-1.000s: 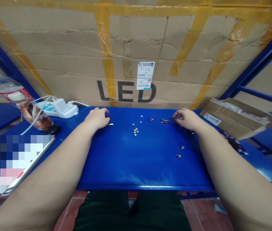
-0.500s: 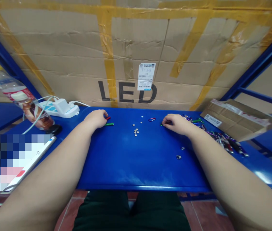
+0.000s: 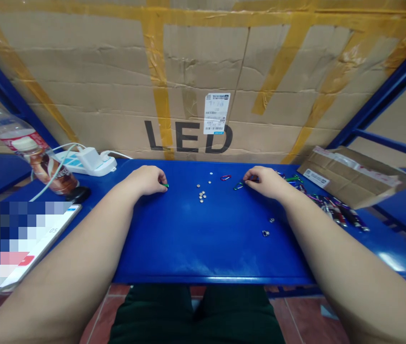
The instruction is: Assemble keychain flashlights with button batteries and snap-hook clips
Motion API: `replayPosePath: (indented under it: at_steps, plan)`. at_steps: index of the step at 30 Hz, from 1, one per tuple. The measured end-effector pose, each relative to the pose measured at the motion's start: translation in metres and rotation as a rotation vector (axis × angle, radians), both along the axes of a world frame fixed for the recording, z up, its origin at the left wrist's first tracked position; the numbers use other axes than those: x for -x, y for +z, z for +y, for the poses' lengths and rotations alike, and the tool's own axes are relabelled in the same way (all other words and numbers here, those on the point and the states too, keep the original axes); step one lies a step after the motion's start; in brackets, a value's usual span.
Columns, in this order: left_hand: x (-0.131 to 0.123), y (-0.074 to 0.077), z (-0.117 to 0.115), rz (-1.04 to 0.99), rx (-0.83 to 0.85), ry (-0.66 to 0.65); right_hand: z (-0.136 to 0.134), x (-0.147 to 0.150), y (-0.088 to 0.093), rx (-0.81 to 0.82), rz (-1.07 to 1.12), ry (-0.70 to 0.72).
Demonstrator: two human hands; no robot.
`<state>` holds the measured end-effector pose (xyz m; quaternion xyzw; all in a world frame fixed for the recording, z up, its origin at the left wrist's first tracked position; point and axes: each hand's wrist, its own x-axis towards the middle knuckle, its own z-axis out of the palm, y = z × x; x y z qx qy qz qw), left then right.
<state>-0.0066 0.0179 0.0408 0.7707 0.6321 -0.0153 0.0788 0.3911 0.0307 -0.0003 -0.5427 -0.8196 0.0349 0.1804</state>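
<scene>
My left hand rests at the far edge of the blue metal table, curled over a small green carabiner, and only its tip shows. I cannot tell whether the fingers grip it. My right hand has its fingertips on a small green-blue carabiner. Between my hands lie a red carabiner and a small cluster of metal rings. Two small metal fittings sit nearer me, on the right.
A heap of colourful keychains lies to the right of my right arm, beside a flattened cardboard mailer. On the left are a plastic drink bottle, a white power strip and a partly blurred tablet.
My left hand has moved right over the red and green pieces, and the red piece is now hidden. My right hand has moved left with the green-blue carabiner, uncovering the keychain heap.
</scene>
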Motion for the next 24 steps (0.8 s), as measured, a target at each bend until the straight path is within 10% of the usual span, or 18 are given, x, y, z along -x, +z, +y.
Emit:
replayPosePath:
  at_steps: [13, 24]
  plan:
    - [-0.047, -0.026, -0.010, -0.347, -0.140, -0.078, -0.001, 0.020, 0.002, -0.038, -0.203, -0.029]
    - [-0.064, -0.037, -0.010, -0.186, -0.179, -0.390, -0.015, 0.072, -0.012, -0.110, -0.171, 0.373]
